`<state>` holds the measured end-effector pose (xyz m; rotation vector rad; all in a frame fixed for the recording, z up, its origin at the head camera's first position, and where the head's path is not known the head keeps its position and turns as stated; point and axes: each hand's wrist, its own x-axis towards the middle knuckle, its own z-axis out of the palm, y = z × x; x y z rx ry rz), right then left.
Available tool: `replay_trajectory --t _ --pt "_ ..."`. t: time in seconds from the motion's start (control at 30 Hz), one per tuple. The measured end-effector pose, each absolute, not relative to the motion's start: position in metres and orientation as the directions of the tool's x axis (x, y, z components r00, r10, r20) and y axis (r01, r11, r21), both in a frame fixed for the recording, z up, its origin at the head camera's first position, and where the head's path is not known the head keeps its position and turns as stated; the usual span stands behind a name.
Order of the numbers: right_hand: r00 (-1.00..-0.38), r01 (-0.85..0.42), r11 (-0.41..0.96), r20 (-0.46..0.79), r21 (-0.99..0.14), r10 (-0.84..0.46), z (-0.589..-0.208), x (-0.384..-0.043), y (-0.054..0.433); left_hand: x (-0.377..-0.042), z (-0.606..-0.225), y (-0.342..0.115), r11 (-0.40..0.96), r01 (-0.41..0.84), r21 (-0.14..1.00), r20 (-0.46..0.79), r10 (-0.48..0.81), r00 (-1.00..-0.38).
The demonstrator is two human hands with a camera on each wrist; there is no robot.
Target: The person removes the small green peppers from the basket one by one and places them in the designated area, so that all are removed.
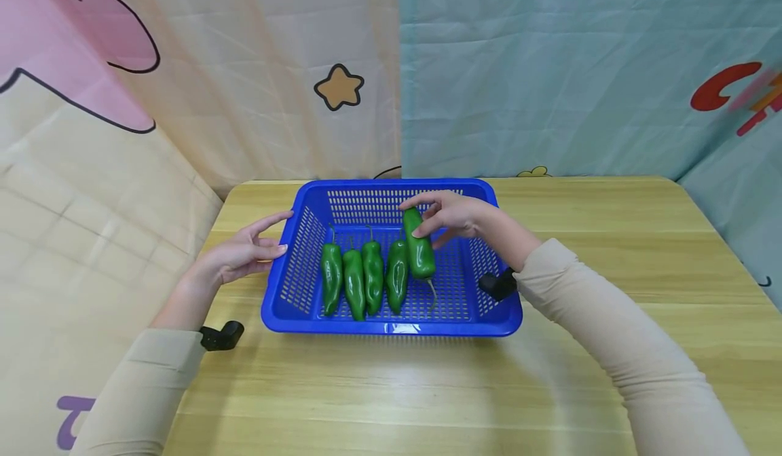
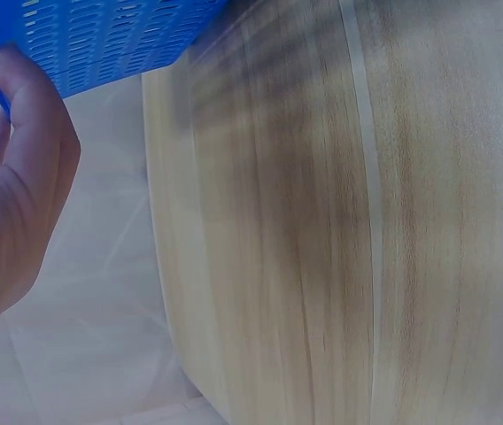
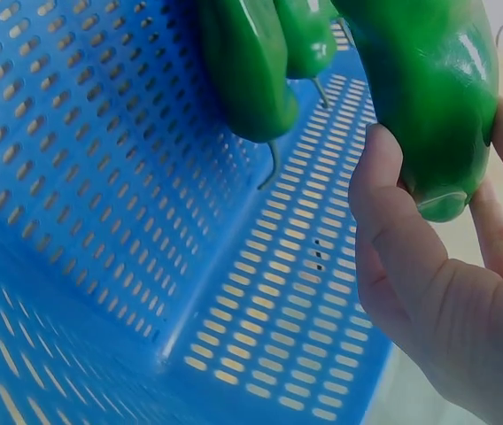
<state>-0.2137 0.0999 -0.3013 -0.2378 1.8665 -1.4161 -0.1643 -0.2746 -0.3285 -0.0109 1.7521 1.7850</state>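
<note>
A blue plastic basket with slotted walls stands on the wooden table. My left hand holds its left rim, thumb and fingers on either side of the edge; the left wrist view shows that hand at the rim too. Between the thumb and fingers of my right hand is a long green pepper, tilted, its stem pointing toward the front. The right wrist view shows this pepper pinched close to its blunt end. Several more green peppers lie side by side to its left, stems toward the back.
The wooden table extends to both sides and in front of the basket. Printed curtains hang behind it and along both sides. A black wrist mount on the right arm overlaps the basket's right wall in the head view.
</note>
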Motion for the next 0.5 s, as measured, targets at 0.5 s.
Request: replay_trajectory --t 0.5 --pt "-0.684 0.297 0.308 -0.426 -0.904 -0.592 -0.281 -0.216 0.121 -0.164 -0.329 -0.274 0.072 -0.438 0.896 -0.426 0.417 -0.803"
